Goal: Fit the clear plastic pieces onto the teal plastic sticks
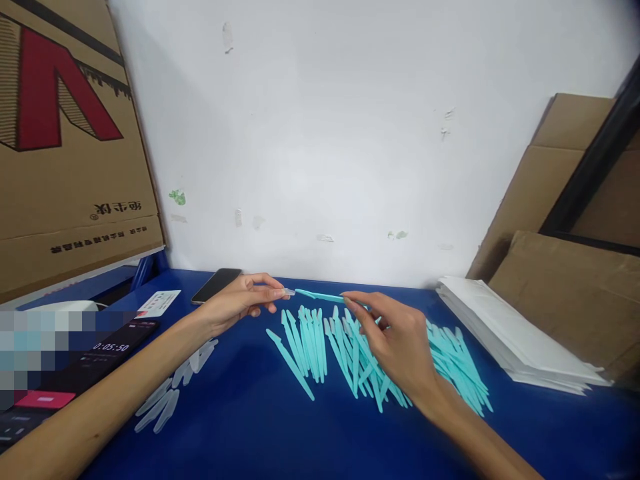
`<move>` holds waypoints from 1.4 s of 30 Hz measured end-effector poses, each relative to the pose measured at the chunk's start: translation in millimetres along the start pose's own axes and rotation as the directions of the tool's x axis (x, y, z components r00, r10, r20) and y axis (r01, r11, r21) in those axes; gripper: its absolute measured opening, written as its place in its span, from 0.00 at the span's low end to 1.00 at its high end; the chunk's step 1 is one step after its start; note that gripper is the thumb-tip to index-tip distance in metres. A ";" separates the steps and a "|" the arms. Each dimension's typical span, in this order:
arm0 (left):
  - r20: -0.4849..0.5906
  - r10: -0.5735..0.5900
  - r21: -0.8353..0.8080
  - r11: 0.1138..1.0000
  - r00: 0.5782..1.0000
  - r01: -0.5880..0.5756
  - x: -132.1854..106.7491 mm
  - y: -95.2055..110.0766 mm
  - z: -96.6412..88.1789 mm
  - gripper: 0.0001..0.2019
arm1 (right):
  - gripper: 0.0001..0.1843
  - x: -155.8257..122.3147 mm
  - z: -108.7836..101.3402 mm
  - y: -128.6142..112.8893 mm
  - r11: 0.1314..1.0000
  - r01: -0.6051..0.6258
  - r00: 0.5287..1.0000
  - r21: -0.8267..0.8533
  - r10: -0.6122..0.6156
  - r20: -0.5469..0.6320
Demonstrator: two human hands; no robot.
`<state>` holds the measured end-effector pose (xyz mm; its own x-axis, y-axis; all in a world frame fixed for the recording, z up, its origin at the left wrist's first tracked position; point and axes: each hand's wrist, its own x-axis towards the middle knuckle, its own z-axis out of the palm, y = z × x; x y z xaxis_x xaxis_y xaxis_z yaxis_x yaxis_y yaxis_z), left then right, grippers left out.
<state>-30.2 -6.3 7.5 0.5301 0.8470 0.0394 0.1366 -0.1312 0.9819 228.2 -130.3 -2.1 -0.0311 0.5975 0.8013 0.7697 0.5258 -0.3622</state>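
Note:
My right hand (395, 343) pinches the handle end of a thin turquoise plastic tool (320, 296), held level above the blue table (260, 427). My left hand (240, 301) pinches a small clear cap (289, 292) at the tool's tip. Below the hands lies a spread pile of several more turquoise tools (320, 347), reaching to the right past my wrist. Several clear caps (173, 387) lie beside my left forearm.
A black phone (216, 285) and a white card (159, 303) lie at the back left. A dark timer device (107, 350) reads 0:05:50. A stack of white bags (510, 333) sits right, with cardboard (575, 293) behind. A cardboard box (65, 147) stands at the left.

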 end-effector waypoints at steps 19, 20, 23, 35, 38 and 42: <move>0.050 0.007 0.025 1.000 0.999 -0.009 -0.9 1.4 6.6 0.16 | 0.11 -4.1 4.2 1.1 1.000 0.006 0.998 0.013 -0.007 0.061; 0.058 0.012 0.033 0.999 0.998 -0.014 -1.5 2.3 8.2 0.15 | 0.11 -3.7 4.0 0.3 1.000 -0.009 0.998 0.028 0.007 0.065; 0.072 0.033 0.069 0.997 0.997 -0.038 -3.9 4.5 14.1 0.16 | 0.11 -2.0 3.3 -2.0 0.994 -0.074 0.993 0.081 0.066 0.097; 0.065 0.096 0.112 0.988 0.993 -0.103 -9.1 8.0 19.7 0.15 | 0.11 -1.0 4.7 -4.7 0.917 -0.297 0.949 0.266 0.253 0.187; 0.064 0.101 0.118 0.987 0.993 -0.108 -9.3 7.8 19.2 0.15 | 0.12 -1.7 4.4 -5.5 0.898 -0.336 0.936 0.284 0.287 0.202; 0.059 0.094 0.114 0.988 0.994 -0.100 -10.0 5.8 18.6 0.15 | 0.13 -2.8 4.7 -6.7 0.857 -0.412 0.908 0.309 0.357 0.220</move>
<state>-19.2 -25.1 9.3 0.5890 0.7992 0.1202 0.1775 -0.2730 0.9455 220.2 -132.6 -4.2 0.1062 0.8635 0.4931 0.4753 0.3915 -0.7880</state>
